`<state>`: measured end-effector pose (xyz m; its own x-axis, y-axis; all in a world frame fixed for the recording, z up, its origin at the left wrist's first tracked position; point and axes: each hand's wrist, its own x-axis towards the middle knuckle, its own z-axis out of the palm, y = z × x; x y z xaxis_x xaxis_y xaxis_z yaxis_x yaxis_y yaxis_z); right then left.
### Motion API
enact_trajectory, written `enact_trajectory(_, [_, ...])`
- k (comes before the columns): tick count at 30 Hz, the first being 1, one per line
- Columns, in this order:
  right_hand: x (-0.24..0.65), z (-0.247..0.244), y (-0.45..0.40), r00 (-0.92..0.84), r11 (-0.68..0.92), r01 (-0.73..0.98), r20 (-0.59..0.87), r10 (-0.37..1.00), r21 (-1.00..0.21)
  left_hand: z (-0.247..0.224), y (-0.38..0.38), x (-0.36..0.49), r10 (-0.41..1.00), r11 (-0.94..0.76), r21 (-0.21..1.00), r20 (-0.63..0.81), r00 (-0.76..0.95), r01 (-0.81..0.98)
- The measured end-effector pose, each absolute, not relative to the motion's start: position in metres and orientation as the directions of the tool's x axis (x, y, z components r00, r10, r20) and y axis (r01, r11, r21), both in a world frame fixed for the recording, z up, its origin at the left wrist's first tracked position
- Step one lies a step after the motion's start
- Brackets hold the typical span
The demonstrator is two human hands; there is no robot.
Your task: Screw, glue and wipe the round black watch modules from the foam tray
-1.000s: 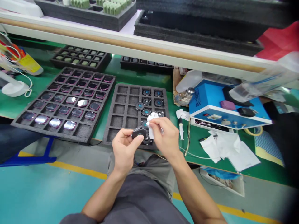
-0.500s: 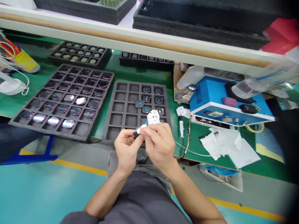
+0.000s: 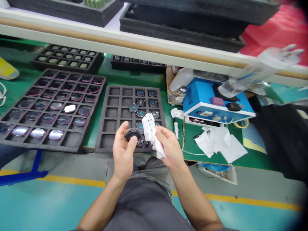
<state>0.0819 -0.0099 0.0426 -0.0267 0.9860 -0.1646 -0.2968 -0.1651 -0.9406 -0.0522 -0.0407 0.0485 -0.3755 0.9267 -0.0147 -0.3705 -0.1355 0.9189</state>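
Note:
My left hand is closed on a black watch case, thumb on its face and fingers round its edge. In my right hand is a crumpled white wipe with dark smudges, pinched between thumb and fingers. The wipe and the case are apart. Both hands are over the near edge of a grey foam tray. Several round black watch parts with blue centres lie in its right-hand columns; one rests askew across a divider. My hands and the wipe hide part of the tray.
To the left lies a larger foam tray of purple-rimmed square watch parts, with a white piece on top. A blue machine, a syringe and white papers are on the right. A shelf edge crosses above.
My hands have moved apart. The wipe has come off the watch case and hangs in my right hand, while my left hand still holds the case. The view has shifted to the right.

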Motion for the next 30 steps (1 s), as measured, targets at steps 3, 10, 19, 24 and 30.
enact_trajectory(3, [0.088,0.047,-0.007,0.018,-0.115,-0.307,-0.127,0.992,-0.945,0.046,-0.041,-0.052,0.959,-0.061,0.939,-0.039,-0.28,-0.339])
enact_trajectory(10, [0.084,0.073,-0.014,0.109,0.264,0.161,0.283,0.953,-0.951,0.049,-0.043,-0.052,0.955,-0.039,0.949,-0.055,-0.29,-0.311])
enact_trajectory(19, [0.085,0.054,-0.004,-0.02,0.363,0.516,0.412,0.911,-0.776,0.052,-0.044,-0.059,0.91,-0.111,0.923,-0.055,-0.412,-0.368])
enact_trajectory(24, [0.087,0.074,-0.006,0.009,0.468,0.465,0.533,0.846,-0.751,0.055,-0.041,-0.059,0.917,-0.093,0.898,-0.091,-0.388,-0.43])
enact_trajectory(30, [0.062,0.084,-0.014,-0.135,0.602,0.496,0.629,0.765,-0.625,0.054,-0.044,-0.059,0.912,-0.122,0.915,-0.05,-0.408,-0.385])
